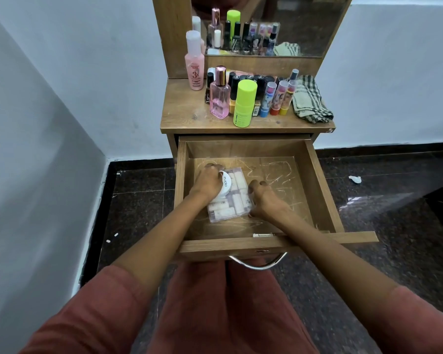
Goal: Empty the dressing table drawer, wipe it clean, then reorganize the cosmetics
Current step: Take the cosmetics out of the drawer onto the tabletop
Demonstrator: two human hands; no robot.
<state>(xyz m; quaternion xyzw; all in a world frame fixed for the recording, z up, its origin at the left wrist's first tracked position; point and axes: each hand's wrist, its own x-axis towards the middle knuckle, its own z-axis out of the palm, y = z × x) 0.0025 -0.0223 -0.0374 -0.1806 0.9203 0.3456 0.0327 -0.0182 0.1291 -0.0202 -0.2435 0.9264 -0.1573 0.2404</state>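
From the head camera, the drawer [322, 180] is pulled out toward the person, and both hands are inside it.

The left hand [207, 183] is on the left side of the drawer floor. Its fingers are curled round a white jar [225, 186] and grip it. The jar sits at the 9 o'clock side of a clear box [237, 200] full of little tubes, and touches it.

The right hand [265, 203] is at the 3 o'clock side of the box. Its fingers are bent over the box's right edge and seem to hold it. The thumb is near the bottom corner.

The box lies flat, and its long way runs almost from 12 o'clock to 6 o'clock. So the right hand holds a long side, and the box is right at its fingers. The left hand is busy with the jar.

White scribbly marks are on the drawer floor, so it does not look wiped. I think these are the last two things to come out.

At 12 o'clock from the drawer is the table top [184, 111]. Many bottles [244, 103] stand there close together. A folded cloth [310, 100] lies at their 3 o'clock side.
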